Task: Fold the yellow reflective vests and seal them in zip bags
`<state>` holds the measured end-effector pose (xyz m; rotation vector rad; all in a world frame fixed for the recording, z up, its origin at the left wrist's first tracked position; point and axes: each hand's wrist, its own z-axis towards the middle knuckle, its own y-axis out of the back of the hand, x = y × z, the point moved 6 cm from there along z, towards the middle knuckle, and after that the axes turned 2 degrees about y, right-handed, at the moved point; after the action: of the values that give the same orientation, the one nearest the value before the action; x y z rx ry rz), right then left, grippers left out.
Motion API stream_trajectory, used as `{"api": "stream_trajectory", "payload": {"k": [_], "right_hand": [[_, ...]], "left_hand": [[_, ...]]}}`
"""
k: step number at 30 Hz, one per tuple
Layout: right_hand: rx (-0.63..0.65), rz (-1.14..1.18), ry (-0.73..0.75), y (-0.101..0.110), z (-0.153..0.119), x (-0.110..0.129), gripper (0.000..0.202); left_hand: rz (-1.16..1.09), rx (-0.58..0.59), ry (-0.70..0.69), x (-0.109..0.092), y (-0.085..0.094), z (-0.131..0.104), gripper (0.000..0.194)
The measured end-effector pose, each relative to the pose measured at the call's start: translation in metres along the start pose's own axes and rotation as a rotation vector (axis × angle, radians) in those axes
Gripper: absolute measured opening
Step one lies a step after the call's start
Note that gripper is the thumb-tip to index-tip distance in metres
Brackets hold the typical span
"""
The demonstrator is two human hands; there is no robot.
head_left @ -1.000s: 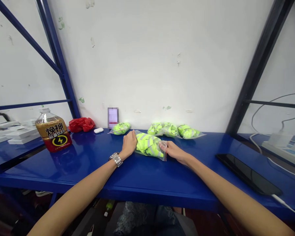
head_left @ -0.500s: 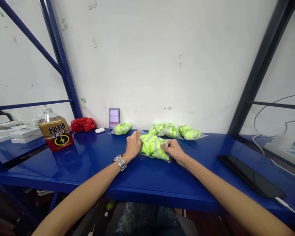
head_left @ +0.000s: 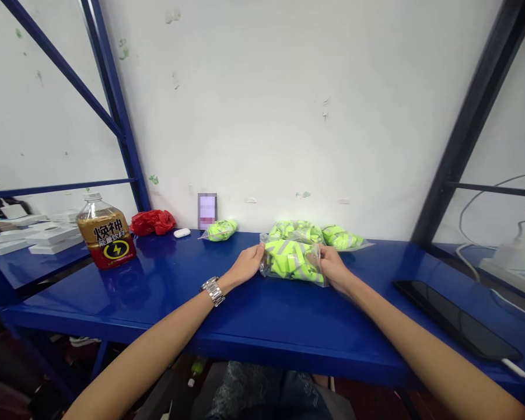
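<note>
A clear plastic bag (head_left: 293,261) with folded fluorescent yellow-green fabric and grey reflective strips inside lies between my hands, just above or on the blue table. My left hand (head_left: 248,262), with a metal watch on its wrist, pinches the bag's left edge. At the bag's right edge, my right hand (head_left: 333,268) grips the plastic between thumb and fingers. Right behind it are similar bagged yellow-green bundles (head_left: 300,228), with another bagged bundle (head_left: 342,237) to their right. A smaller bagged bundle (head_left: 221,231) sits further left by the wall.
On the blue table (head_left: 179,303) stand a large drink bottle (head_left: 107,233), a red plastic bag (head_left: 153,221), a white earbud case (head_left: 182,233) and an upright phone (head_left: 207,210). A black phone (head_left: 455,318) with a charging cable lies at right. Metal posts flank the table.
The bag has shifted right and lies more level between my hands. My left hand has changed from a fist-like grip to a flatter pinch; my right hand keeps its hold.
</note>
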<state>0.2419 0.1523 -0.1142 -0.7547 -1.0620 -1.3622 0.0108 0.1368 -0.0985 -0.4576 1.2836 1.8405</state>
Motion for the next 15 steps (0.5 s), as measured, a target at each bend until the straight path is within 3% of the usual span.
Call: {"api": "stream_trajectory", "payload": {"k": [3,8,11,15], "right_hand": [[0.012,-0.058,0.074,-0.008,0.0,0.007,0.025],[0.003,-0.187,0.158,0.003,0.004,0.01,0.035],[0.022,-0.13,0.073,0.011,0.007,0.003,0.037],[-0.021,0.044,-0.149,0.025,0.007,-0.016,0.035]], "left_hand": [[0.061,-0.071,-0.034,-0.006,-0.002,-0.003,0.052],[0.184,-0.277,0.023,0.006,0.034,0.002,0.043],[0.249,-0.354,0.045,0.014,0.055,0.006,0.039],[0.309,-0.451,0.095,0.019,0.077,0.006,0.034]]}}
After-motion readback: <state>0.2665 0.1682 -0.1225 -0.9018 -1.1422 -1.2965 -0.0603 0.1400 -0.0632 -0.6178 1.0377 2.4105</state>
